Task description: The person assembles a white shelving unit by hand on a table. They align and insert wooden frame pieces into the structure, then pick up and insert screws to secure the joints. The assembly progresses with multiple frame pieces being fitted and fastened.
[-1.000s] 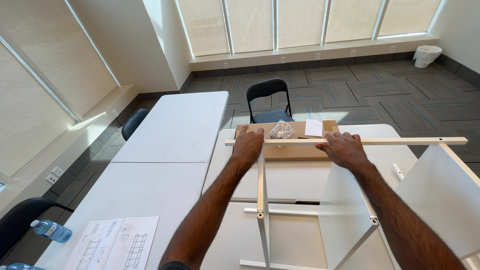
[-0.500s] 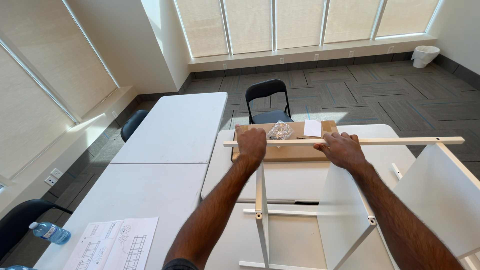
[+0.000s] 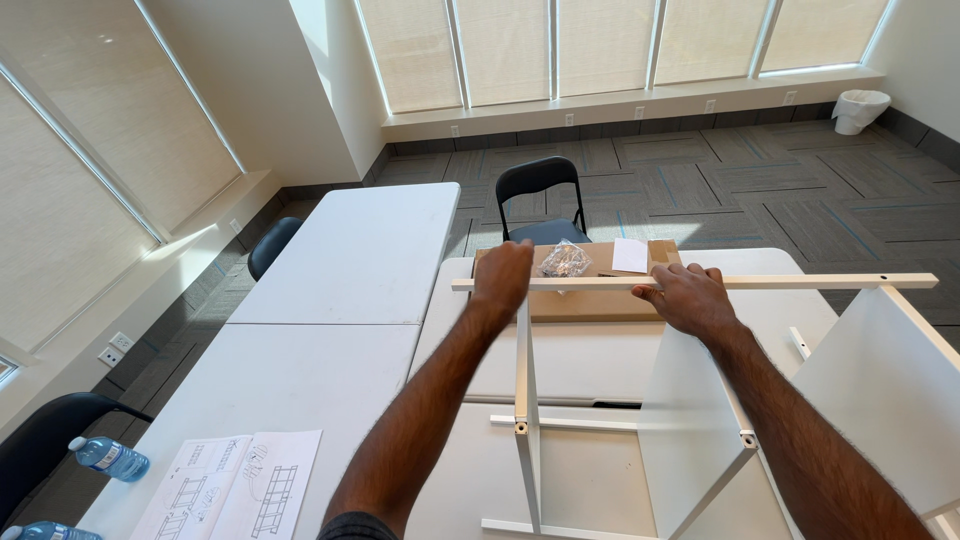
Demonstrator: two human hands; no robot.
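Observation:
A white furniture frame of rails and panels stands on the white table [image 3: 560, 350] in front of me. Its long top rail [image 3: 800, 282] runs left to right. My left hand [image 3: 503, 275] grips the rail near its left end, above a vertical white post [image 3: 524, 400]. My right hand [image 3: 687, 296] lies over the rail further right, fingers curled on it. Behind the rail lies a flat brown cardboard piece [image 3: 590, 300] with a clear bag of small hardware [image 3: 566, 261] and a white paper slip [image 3: 630, 255] on it.
Assembly instruction sheets [image 3: 235, 485] lie at the near left beside two water bottles [image 3: 108, 457]. More white tables [image 3: 350, 250] stand to the left. A black folding chair [image 3: 540, 195] is beyond the table, other dark chairs [image 3: 50, 440] on the left, a white bin [image 3: 860, 108] far right.
Both hands stay on the top rail; the left hand has shifted slightly along it. The view has barely moved.

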